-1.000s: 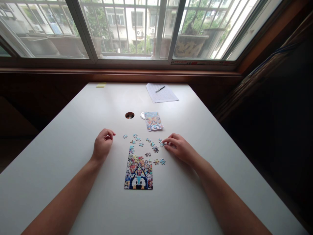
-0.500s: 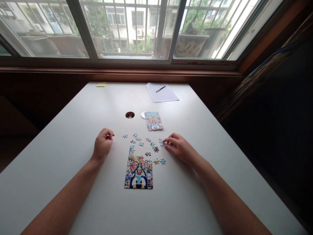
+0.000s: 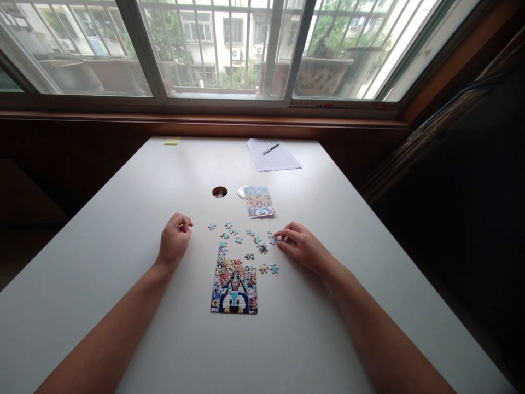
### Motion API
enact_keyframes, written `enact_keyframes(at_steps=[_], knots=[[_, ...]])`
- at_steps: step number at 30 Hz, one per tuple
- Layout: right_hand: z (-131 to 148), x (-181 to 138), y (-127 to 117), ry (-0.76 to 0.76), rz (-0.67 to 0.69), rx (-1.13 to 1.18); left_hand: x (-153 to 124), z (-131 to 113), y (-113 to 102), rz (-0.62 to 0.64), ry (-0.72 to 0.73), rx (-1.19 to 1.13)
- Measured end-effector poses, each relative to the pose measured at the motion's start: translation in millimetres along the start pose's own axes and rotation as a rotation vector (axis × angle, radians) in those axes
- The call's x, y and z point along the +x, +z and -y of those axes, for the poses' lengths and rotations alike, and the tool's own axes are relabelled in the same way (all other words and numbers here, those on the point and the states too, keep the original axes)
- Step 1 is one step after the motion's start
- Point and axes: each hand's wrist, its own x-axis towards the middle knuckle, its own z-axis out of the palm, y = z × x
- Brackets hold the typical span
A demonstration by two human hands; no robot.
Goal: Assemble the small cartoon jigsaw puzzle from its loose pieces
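Observation:
A partly built jigsaw puzzle [image 3: 234, 284] lies flat on the white table, showing a blue cartoon dog's face at its near end. Its far edge is uneven, with a column of pieces standing up on the left. Beyond it, several loose puzzle pieces [image 3: 250, 233] are scattered. To the left, my left hand [image 3: 175, 239] rests on the table, curled into a fist, with no object showing in it. My right hand [image 3: 301, 244] lies at the right of the loose pieces, fingers loosely stretched out. Its fingertips meet a light-blue puzzle piece [image 3: 271, 236] at the table surface.
A small picture card [image 3: 260, 202] with the same dog lies beyond the pieces, partly over a round silver cover [image 3: 241, 192]. Nearby is a cable hole [image 3: 219, 192]. Farther back are printed sheets [image 3: 274, 158], a pen [image 3: 271, 149] and a yellow sticky note [image 3: 171, 141].
The view has shifted very slightly. Both hands and the puzzle pieces keep practically the same places.

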Motion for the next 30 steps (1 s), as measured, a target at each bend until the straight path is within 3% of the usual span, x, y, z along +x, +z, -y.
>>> enact_keyframes(at_steps=[13, 30], knots=[[-4.8, 0.8, -0.2, 0.040, -0.003, 0.112, -0.6, 4.8, 2.3, -0.010, -0.035, -0.001], [-5.4, 2.3, 1.5, 0.056, -0.132, 0.001, 1.3, 4.3, 5.0, -0.001, -0.032, 0.158]])
